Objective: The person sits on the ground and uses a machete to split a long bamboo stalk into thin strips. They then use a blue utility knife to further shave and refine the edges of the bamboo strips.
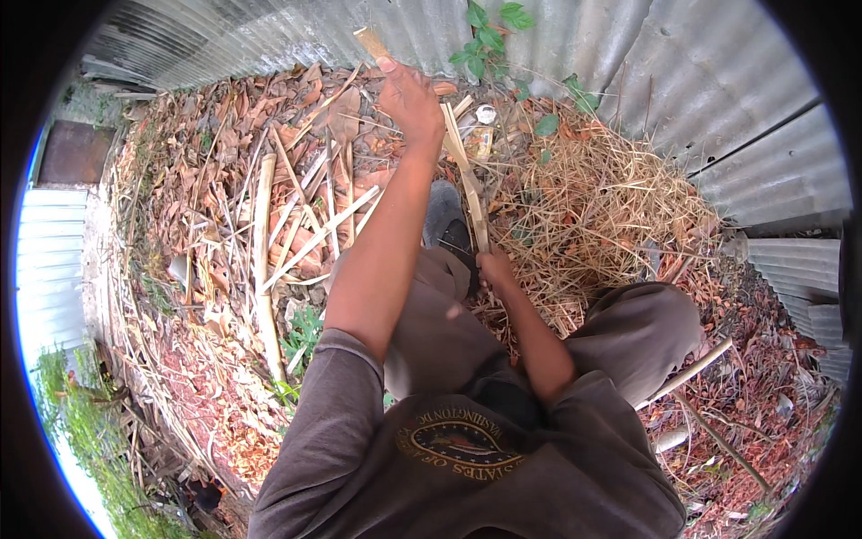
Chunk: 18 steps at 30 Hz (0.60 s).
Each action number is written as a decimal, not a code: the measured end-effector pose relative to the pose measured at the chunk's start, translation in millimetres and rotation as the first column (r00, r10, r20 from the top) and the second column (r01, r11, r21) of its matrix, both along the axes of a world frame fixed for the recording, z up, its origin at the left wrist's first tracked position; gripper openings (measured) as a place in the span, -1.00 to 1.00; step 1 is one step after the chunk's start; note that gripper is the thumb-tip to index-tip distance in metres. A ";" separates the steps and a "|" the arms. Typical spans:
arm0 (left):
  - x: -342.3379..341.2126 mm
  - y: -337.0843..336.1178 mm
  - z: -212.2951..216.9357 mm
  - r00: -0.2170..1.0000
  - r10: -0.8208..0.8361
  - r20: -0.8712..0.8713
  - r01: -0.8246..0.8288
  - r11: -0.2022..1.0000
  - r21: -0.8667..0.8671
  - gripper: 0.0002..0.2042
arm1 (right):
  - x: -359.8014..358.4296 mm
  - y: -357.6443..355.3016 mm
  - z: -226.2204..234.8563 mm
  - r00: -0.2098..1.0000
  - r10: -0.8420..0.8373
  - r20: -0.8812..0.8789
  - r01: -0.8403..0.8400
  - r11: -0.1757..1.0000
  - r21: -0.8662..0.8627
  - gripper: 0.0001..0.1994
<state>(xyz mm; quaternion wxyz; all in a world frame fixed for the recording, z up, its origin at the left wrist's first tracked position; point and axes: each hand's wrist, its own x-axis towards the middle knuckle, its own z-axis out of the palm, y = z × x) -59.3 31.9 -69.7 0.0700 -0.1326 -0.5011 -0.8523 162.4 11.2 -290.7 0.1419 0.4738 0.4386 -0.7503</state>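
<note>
Left hand (411, 103) is clenching around a wood piece (371, 42), its pale end sticking out past the thumb, up near the metal fence (718, 108); rest of the piece is hiding behind the fist, can't tell its full shape. Right hand (495, 269) is grasping the lower end of a split stick (474, 193). Stick is pointing up and slightly left, its forked top is ending just right of the left wrist; can't tell if they are touching. Shoe (440, 211) is showing just left of the stick, on the ground. Person is sitting or squatting, knees bending, wearing brown trousers (633, 337) and a dark shirt (359, 440). Left of the arm, a thick pole (265, 242) is lying lengthwise, thinner sticks (328, 232) crossing beside it over dry leaves (193, 148). Straw (593, 193) is heaping right of the split stick. White scrap (486, 114) is lying near the fork. Vine (485, 40) is hanging against the fence. Another pole (690, 371) is lying by the right knee, pointing up and right. Small plant (303, 337) is growing right of the thick pole
</note>
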 end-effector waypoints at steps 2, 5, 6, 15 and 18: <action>1.3 1.6 2.9 0.999 0.038 -0.004 -0.038 0.998 -0.051 -0.44 | 11.5 -12.9 -24.0 0.999 -0.034 -0.006 0.035 0.996 0.079 -0.91; 5.4 -5.4 -6.3 0.997 0.069 -0.019 -0.071 0.992 -0.101 -0.45 | 17.7 -23.5 -8.7 0.997 -0.062 -0.043 0.067 0.988 0.142 -0.92; 2.9 -6.8 -5.4 0.996 0.075 -0.046 -0.080 0.991 -0.105 -0.45 | 8.8 -21.4 7.5 0.994 -0.066 -0.082 0.078 0.984 0.159 -0.92; 5.0 -2.8 5.1 0.998 0.022 0.059 -0.025 0.998 0.052 -0.59 | -18.8 -4.7 99.1 0.878 -0.248 -0.409 0.269 0.963 -0.007 -0.88; 16.5 -1.9 7.3 0.999 -0.049 0.021 0.047 0.997 0.066 -0.67 | -20.0 -3.4 127.2 0.863 -0.263 -0.431 0.281 0.959 -0.022 -0.88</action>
